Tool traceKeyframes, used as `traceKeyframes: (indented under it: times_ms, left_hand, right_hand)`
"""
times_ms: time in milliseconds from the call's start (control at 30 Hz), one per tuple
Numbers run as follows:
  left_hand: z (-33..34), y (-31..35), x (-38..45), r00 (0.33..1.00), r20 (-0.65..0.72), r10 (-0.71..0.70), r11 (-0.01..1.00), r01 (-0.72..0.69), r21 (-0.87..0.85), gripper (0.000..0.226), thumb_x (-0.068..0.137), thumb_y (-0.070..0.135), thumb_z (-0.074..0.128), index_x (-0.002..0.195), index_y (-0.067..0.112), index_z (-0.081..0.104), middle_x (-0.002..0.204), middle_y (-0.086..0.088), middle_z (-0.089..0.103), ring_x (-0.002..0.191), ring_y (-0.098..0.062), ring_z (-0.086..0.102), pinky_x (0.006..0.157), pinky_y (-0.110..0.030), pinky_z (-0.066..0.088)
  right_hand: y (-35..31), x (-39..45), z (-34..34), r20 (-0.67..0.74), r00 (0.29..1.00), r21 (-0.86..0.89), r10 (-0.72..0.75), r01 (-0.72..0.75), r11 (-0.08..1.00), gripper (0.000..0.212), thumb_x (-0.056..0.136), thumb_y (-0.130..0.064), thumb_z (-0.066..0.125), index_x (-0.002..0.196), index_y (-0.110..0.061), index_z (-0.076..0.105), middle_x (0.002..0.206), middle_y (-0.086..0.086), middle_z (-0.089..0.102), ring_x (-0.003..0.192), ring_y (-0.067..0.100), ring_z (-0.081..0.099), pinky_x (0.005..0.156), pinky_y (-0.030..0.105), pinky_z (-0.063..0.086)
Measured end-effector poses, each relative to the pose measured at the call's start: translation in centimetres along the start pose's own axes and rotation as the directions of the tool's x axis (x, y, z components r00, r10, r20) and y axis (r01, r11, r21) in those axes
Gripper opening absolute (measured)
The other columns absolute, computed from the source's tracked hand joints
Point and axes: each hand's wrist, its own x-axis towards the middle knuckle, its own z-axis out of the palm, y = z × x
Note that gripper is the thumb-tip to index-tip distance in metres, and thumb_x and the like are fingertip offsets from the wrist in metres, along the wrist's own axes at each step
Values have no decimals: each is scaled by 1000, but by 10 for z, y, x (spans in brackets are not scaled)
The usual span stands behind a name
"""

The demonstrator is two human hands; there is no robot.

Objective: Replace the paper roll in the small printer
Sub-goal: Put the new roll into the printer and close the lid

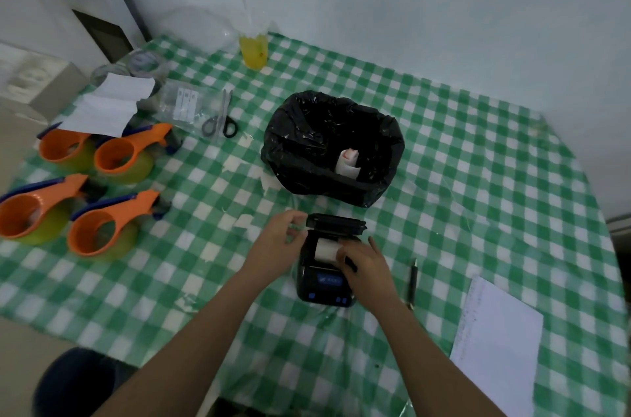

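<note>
While lid stands open, paper roll (327,250) sits in printer (326,275) bay under right hand (367,266) grip, fingers pinching roll; left hand (278,239) spread beside lid. Risk: roll seated skewed, lid jams.

Both hands (283,239) at open printer (326,275), right hand (363,263) on paper roll (326,250).

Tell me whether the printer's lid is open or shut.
Open. The lid is flipped back behind the printer, exposing the white paper roll in its bay, with the right hand on the roll.
</note>
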Motion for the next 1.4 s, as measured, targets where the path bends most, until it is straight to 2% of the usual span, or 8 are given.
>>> traceKeyframes:
  times_ms: [133, 200, 433, 600, 800, 1000, 1200, 1400]
  left_hand:
    - [2, -3, 3, 1000, -21, 19, 1000, -19, -11, 28, 91, 9, 51, 119, 11, 54, 115, -3, 53, 95, -13, 53, 80, -19, 43]
    - [3, -2, 5, 998, -32, 46, 999, -46, 25, 28, 92, 8, 50, 119, 12, 55, 113, -1, 52, 97, -14, 53, 86, -25, 47]
    - [12, 6, 19, 971, 21, 239, 922, -234, 309, 40, 92, 6, 44, 131, 10, 46, 135, -11, 48, 126, -27, 39, 108, -37, 36]
    - [17, 9, 24, 958, 189, 217, 847, -281, 452, 46, 90, 0, 38, 134, 10, 43, 140, -8, 45, 128, -27, 37, 103, -40, 41]
    - [18, 3, 16, 957, 190, 221, 855, -284, 433, 41, 90, 1, 39, 129, 10, 50, 134, -9, 49, 121, -28, 43, 101, -40, 42]
    - [18, -1, 3, 952, 198, 232, 864, -296, 407, 40, 91, 0, 39, 128, 8, 51, 133, -11, 50, 120, -28, 44, 102, -39, 42]
    - [22, -11, -11, 951, 190, 244, 874, -300, 382, 39, 90, -1, 41, 126, 8, 52, 131, -10, 53, 117, -25, 48, 100, -32, 42]
    - [24, -18, -17, 952, 224, 208, 862, -287, 418, 40, 89, 0, 42, 127, 9, 52, 133, -10, 54, 117, -27, 52, 100, -36, 45]
  right_hand:
    - [10, 0, 3, 27, 997, -46, -72, 73, 996, 17, 86, -23, 58, 80, -11, 68, 115, 8, 69, 114, 25, 57, 102, 43, 45]
    - [12, -2, 4, -8, 994, -72, -111, 110, 991, 25, 85, -28, 54, 78, -12, 72, 112, 7, 70, 113, 23, 56, 97, 36, 48]
    - [2, -6, 8, -150, 988, -91, -38, 24, 996, 9, 76, -18, 66, 75, -12, 72, 75, 3, 64, 77, 14, 41, 72, 24, 36]
    - [-1, -12, 9, -125, 992, -90, -4, -8, 996, 14, 78, -20, 59, 76, -13, 72, 72, 1, 62, 70, 16, 46, 70, 24, 36]
    - [-5, -20, 5, -112, 994, -82, 20, -29, 996, 29, 81, -29, 48, 79, -15, 74, 73, 1, 61, 68, 21, 55, 69, 22, 38]
    - [-8, -27, 5, -172, 983, -16, 66, -70, 997, 15, 77, -21, 63, 80, -13, 75, 72, 3, 62, 73, 11, 37, 71, 21, 35]
    - [-11, -31, -1, -139, 985, 35, 105, -101, 994, 12, 80, -17, 65, 86, -11, 73, 78, 6, 62, 75, 23, 55, 70, 16, 32]
    - [-17, -29, -7, -97, 989, 40, 111, -108, 993, 12, 83, -16, 66, 92, -11, 72, 86, 7, 63, 83, 22, 55, 72, 17, 35]
